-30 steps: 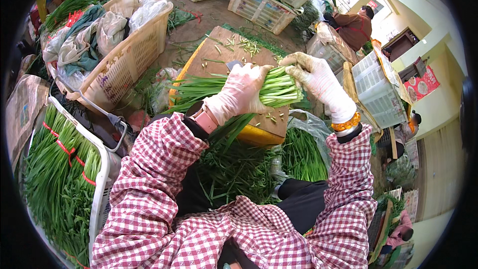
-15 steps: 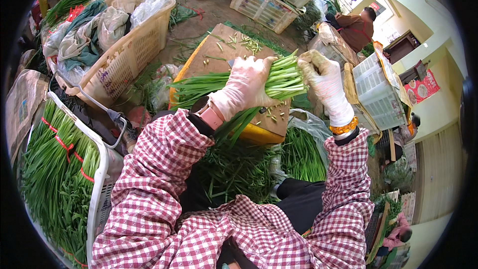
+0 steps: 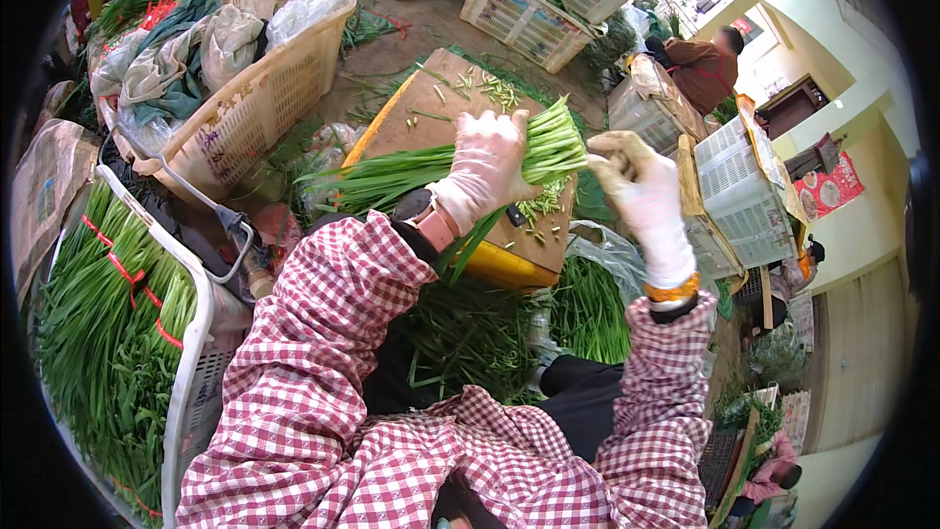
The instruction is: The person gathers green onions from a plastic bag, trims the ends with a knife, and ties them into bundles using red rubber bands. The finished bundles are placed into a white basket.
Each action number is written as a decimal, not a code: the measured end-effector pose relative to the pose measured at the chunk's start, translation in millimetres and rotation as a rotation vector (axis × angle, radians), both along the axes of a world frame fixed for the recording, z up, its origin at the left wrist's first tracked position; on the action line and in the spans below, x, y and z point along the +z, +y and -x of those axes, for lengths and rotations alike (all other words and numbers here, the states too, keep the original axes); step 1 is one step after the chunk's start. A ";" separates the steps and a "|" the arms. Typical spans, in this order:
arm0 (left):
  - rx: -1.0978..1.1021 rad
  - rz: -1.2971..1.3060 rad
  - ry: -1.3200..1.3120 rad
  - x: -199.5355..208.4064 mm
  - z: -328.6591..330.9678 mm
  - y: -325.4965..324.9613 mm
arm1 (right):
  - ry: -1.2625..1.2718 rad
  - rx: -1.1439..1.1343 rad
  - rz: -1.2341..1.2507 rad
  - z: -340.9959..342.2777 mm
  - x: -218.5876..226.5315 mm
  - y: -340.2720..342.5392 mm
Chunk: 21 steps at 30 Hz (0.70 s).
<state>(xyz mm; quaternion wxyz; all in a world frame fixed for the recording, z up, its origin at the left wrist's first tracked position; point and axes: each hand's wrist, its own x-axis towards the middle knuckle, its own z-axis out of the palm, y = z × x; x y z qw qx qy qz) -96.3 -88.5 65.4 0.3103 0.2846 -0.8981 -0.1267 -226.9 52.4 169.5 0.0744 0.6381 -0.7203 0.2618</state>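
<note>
My left hand (image 3: pixel 490 162), in a whitish glove, is wrapped around a bundle of garlic chives (image 3: pixel 553 142) above a wooden board (image 3: pixel 392 142). Pale stalk ends point right; the long green leaves trail left past my wrist. Just beyond the stalk ends is my right hand (image 3: pixel 636 176), gloved too, its fingers bent and the thumb apart from them. I can make out nothing in it. Short cut stalk pieces (image 3: pixel 499 90) lie scattered on the board. A small black object (image 3: pixel 516 216) shows below my left hand; its kind is unclear.
At the left a white crate (image 3: pixel 201 333) holds chives tied with red ribbon. Behind it stands a beige crate (image 3: pixel 245 142) of cloths and plastic bags. More chives (image 3: pixel 587 309) lie in clear plastic near my knee. Stacked crates (image 3: pixel 529 20) and a person in brown (image 3: pixel 703 69) are farther back.
My right hand has moved slightly down, its fingers loosening from a tighter curl. My left hand keeps its hold on the chives. The whole view has shifted slightly.
</note>
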 end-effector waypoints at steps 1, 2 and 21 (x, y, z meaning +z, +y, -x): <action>0.003 0.003 -0.007 0.4 0.4 1.2 | 0.195 -0.110 -0.016 0.2 -11.3 -6.8; 0.003 -0.002 -0.016 0.7 0.7 1.9 | 0.401 -0.104 0.031 0.2 -20.0 -12.7; 0.016 0.006 -0.119 -4.0 8.6 0.9 | 0.049 -0.333 -0.181 1.9 -34.8 -31.7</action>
